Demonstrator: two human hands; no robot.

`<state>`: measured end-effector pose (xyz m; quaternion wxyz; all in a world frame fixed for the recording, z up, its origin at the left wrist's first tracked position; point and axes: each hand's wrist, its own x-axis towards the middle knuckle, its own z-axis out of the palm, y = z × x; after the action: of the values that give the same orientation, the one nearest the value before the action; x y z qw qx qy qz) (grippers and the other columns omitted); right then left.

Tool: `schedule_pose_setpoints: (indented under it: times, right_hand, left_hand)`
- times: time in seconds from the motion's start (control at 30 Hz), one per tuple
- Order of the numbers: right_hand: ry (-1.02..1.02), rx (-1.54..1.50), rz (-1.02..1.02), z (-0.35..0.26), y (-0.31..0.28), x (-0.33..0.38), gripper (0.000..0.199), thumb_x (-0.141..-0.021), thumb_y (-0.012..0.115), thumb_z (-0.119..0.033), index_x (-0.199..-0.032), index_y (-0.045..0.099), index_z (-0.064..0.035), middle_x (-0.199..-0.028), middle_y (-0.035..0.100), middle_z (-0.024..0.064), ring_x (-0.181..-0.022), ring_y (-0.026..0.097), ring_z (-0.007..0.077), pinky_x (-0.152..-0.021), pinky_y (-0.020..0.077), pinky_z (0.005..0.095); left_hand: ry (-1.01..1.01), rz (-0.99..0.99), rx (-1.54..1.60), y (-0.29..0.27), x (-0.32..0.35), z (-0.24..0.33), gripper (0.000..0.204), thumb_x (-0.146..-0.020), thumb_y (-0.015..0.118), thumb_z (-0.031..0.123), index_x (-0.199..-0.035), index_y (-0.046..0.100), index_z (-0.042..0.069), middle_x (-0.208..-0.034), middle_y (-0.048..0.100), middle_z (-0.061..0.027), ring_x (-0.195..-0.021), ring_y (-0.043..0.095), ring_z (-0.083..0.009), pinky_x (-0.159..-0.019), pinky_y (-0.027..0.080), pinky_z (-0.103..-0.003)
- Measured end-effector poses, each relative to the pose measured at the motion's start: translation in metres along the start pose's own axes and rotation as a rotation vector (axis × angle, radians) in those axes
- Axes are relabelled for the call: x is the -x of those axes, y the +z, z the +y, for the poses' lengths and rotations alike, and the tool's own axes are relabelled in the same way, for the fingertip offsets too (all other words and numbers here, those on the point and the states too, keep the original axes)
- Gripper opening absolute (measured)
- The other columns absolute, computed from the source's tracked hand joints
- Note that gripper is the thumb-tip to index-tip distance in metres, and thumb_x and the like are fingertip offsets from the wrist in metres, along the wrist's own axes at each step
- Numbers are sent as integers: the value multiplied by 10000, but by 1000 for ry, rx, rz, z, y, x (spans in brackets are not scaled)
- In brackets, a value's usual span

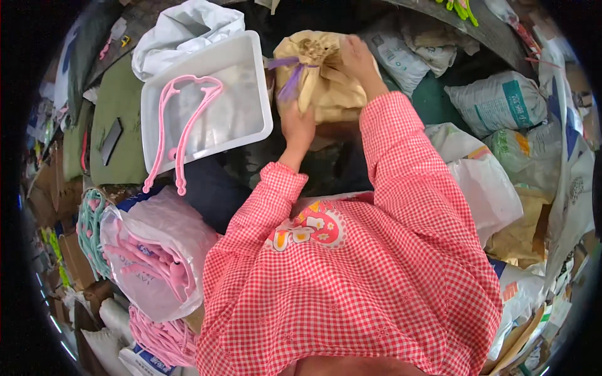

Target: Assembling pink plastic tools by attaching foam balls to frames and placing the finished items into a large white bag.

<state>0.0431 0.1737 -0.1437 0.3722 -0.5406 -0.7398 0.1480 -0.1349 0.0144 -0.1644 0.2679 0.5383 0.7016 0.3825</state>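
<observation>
A tan sack (335, 94) stands in front of me, its gathered neck bound with a purple tie (292, 62). My left hand (297, 128) is closed at the sack's lower left side, just under the blurred loose end of the tie. Some of its fingers are hard to make out. Against the upper right of the sack lies my right hand (362, 61), fingers stretched out along the surface. To the left is a white plastic tub (258, 81), tilted, with a pink two-armed plastic piece (191, 94) hanging over its near rim.
Beside my left side stands a clear bag (141, 282) of pink plastic pieces, with more pink pieces (160, 338) below it. A dark flat object (111, 141) rests on green cloth (125, 106). White printed sacks (501, 103) and a white bag (483, 188) crowd the right.
</observation>
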Motion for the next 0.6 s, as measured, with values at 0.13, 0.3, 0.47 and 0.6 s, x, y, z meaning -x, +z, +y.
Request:
schedule_pose_setpoints:
  times: [0.13,0.3,0.47,0.6]
  right_hand:
    - [329,-90,-53,-16,5,56,500,-930,524,-395,-1260,538,-20,-1198,582,251,-1090,573,391,-918,455,443]
    - [125,-162,171,-56,-1,62,591,-853,710,-344,-1269,521,31,-1190,600,203,-1099,585,336,-911,477,399]
    - [-115,-3,47,-121,-13,31,667,-802,747,-355,-1304,483,-4,-1207,558,240,-1119,557,366,-919,474,424]
    - [-92,-105,-144,-88,-8,14,634,-803,780,-279,-1264,464,19,-1049,623,158,-910,646,285,-775,538,361]
  left_hand:
    - [-176,-20,-17,-16,0,-7,427,-849,644,398,-1085,634,42,-951,678,-224,-917,632,-417,-790,490,-471]
    - [-114,-31,8,-26,17,-5,480,-805,695,413,-1031,636,-7,-940,670,-223,-891,640,-404,-782,495,-458]
    - [178,113,-63,-35,34,16,523,-765,712,87,-1206,453,-21,-1078,529,-232,-1005,530,-422,-872,434,-466]
    - [500,257,-104,-41,40,57,466,-779,659,36,-1186,437,-18,-1203,421,-251,-1041,507,-416,-864,429,-461]
